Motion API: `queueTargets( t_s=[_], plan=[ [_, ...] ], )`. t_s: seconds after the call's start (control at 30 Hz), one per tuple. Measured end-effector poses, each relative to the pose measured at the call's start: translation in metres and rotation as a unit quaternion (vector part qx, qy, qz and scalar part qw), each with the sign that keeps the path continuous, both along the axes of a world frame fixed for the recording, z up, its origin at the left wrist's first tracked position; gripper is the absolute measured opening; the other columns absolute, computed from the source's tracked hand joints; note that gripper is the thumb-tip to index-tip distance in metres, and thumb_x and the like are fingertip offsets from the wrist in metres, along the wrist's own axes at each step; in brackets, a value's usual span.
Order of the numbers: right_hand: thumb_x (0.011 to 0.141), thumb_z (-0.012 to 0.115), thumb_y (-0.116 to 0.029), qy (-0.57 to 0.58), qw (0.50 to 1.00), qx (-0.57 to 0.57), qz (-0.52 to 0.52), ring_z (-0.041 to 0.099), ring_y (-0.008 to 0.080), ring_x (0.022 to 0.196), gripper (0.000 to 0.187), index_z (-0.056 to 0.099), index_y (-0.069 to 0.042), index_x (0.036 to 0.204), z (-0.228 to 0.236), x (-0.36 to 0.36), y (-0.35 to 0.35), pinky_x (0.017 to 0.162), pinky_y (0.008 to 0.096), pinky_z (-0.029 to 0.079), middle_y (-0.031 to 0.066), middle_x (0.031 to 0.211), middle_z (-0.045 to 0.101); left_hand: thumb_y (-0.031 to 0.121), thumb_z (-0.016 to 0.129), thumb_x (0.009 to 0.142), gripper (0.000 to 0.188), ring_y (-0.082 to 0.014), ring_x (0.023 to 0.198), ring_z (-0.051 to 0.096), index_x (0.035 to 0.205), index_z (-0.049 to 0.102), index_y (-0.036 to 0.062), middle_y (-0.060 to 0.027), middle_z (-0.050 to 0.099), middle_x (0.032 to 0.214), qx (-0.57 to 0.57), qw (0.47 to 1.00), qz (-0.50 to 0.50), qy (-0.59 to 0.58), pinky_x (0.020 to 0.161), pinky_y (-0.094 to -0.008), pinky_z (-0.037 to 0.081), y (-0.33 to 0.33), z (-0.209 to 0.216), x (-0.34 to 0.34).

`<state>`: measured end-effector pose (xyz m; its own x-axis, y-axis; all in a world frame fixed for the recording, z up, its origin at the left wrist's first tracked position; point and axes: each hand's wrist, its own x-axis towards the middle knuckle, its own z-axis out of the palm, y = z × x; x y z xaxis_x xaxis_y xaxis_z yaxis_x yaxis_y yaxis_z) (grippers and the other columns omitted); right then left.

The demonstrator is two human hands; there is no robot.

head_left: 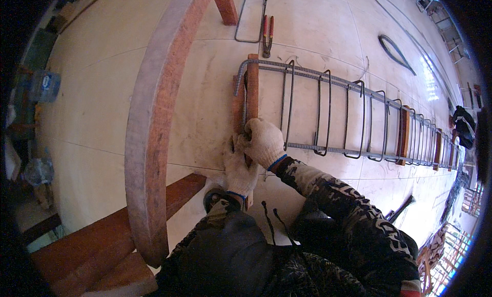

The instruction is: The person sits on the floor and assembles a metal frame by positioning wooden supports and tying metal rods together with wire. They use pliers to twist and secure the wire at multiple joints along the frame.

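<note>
Both my hands wear white knitted gloves with blue cuffs and meet at the near corner of a rebar cage (328,75). My right hand (264,141) is closed in a fist beside an upright wooden support (252,87), over the lower long bar's end. Just below and left of it, my left hand (240,169) is closed too, its fingertips close to the right hand's. Whatever the fingers grip is hidden by the gloves. Rectangular wire stirrups (320,112) hang around the cage's ribbed bars, spaced out toward the right.
Red-handled pincers (267,36) and a loose rectangular stirrup (237,28) lie beyond the cage. A long wooden beam (154,107) rises on my left, above another reddish timber (107,235). A bent dark loop (394,54) lies far right. Clear plastic bottles (47,86) stand far left.
</note>
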<state>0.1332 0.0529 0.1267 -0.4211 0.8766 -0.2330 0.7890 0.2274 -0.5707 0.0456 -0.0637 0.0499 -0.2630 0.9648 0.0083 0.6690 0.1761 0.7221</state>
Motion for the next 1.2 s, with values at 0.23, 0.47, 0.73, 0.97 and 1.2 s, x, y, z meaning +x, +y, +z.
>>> queueTargets(
  t_s=[0.23,0.47,0.73,0.97,1.2],
  plan=[
    [0.085,0.078,-0.040,-0.076,0.996,-0.035,0.018,0.073,0.0408,0.086,0.037,0.072,-0.005,0.092,0.009,-0.011,0.012,0.075,0.0509,0.059,0.0200,0.092,0.071,0.019,0.077,0.087,0.081,-0.0537,0.137,0.045,0.155,0.040,-0.0023,-0.0364,0.044,0.151,-0.023,0.998,0.051,-0.007,0.116,-0.0571,0.037,0.000,0.005,0.006],
    [0.085,0.077,-0.042,-0.067,0.997,0.005,0.046,0.073,0.0408,0.085,0.037,0.070,-0.005,0.088,0.009,-0.019,0.015,0.075,0.0522,0.058,0.0192,0.086,0.072,0.012,0.074,0.087,0.072,-0.0543,0.133,0.049,0.152,0.046,-0.0004,-0.0359,0.048,0.147,-0.045,0.997,0.038,0.041,0.114,-0.0574,0.040,-0.002,-0.014,0.004],
    [0.086,0.076,-0.040,-0.053,0.998,0.023,0.019,0.071,0.0415,0.086,0.035,0.068,-0.006,0.089,-0.001,-0.012,0.012,0.074,0.0527,0.057,0.0186,0.090,0.071,0.004,0.072,0.085,0.068,-0.0546,0.130,0.052,0.149,0.051,-0.0006,-0.0357,0.051,0.144,-0.074,0.996,0.026,-0.029,0.111,-0.0552,0.045,0.013,0.040,-0.012],
    [0.090,0.073,-0.043,-0.038,0.999,0.027,0.001,0.072,0.0411,0.086,0.036,0.070,-0.007,0.091,-0.007,-0.014,0.014,0.075,0.0526,0.058,0.0185,0.090,0.072,0.011,0.074,0.086,0.074,-0.0541,0.127,0.056,0.151,0.045,-0.0066,-0.0366,0.055,0.139,-0.042,0.995,0.080,-0.051,0.107,-0.0552,0.048,0.015,0.024,-0.019],
    [0.093,0.071,-0.052,-0.074,0.997,-0.022,0.026,0.073,0.0412,0.088,0.046,0.071,-0.006,0.092,0.011,-0.013,0.021,0.076,0.0526,0.058,0.0200,0.093,0.073,0.035,0.085,0.079,0.102,-0.0537,0.127,0.057,0.151,0.035,-0.0165,-0.0413,0.054,0.139,-0.183,0.979,0.087,0.006,0.105,-0.0552,0.050,0.031,0.026,-0.027]
  ],
)
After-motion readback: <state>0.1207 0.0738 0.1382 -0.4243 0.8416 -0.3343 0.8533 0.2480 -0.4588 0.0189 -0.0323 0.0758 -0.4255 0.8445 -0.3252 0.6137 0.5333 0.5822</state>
